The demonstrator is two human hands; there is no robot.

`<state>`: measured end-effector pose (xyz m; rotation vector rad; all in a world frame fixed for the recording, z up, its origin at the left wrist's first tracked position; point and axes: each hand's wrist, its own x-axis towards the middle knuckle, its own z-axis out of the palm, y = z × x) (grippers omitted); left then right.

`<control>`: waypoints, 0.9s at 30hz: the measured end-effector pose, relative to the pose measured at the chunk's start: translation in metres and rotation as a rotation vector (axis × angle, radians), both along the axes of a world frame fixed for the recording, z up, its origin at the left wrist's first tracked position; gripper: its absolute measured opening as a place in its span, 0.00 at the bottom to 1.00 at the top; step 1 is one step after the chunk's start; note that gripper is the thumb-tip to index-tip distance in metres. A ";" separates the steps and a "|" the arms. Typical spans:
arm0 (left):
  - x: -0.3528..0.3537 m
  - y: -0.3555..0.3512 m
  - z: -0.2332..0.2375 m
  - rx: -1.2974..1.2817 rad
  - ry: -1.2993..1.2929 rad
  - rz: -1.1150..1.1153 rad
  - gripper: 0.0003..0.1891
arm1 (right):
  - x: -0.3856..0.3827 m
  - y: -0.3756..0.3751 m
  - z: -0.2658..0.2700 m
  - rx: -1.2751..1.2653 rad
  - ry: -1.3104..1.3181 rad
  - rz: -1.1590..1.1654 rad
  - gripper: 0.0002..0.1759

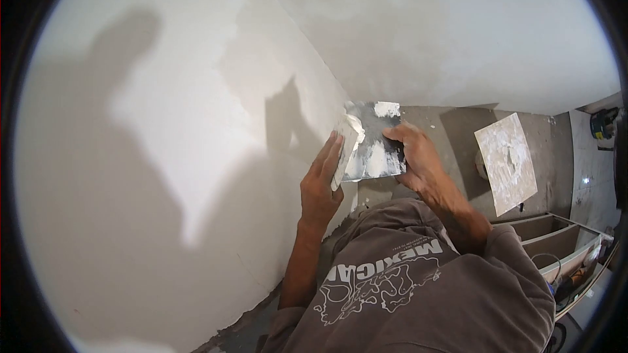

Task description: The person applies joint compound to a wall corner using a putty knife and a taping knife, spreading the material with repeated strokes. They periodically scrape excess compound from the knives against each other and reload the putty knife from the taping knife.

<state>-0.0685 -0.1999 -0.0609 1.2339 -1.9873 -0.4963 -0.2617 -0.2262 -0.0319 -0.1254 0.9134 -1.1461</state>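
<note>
Hands hold paste-smeared dark plate, pale board; compartmented unit, contents unclear.

Grey-brown floor, small pale specks, white-smeared board above a partly hidden rounded object, open compartmented unit

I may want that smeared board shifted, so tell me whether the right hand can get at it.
Probably not while full: the right hand grips the dark plate, though the way to the smeared board looks open.
</note>
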 end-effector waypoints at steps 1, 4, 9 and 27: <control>0.000 0.000 -0.001 -0.003 -0.002 0.000 0.43 | 0.000 -0.001 -0.001 -0.004 0.000 -0.009 0.09; 0.003 0.002 -0.005 0.018 -0.004 0.009 0.43 | -0.002 -0.001 -0.010 -0.032 -0.003 -0.003 0.08; 0.017 0.020 -0.044 0.206 -0.143 0.006 0.34 | -0.008 -0.010 0.006 -0.071 0.034 -0.009 0.10; 0.023 -0.005 0.043 0.855 1.356 0.327 0.21 | 0.006 -0.016 0.064 -1.621 0.995 0.201 0.28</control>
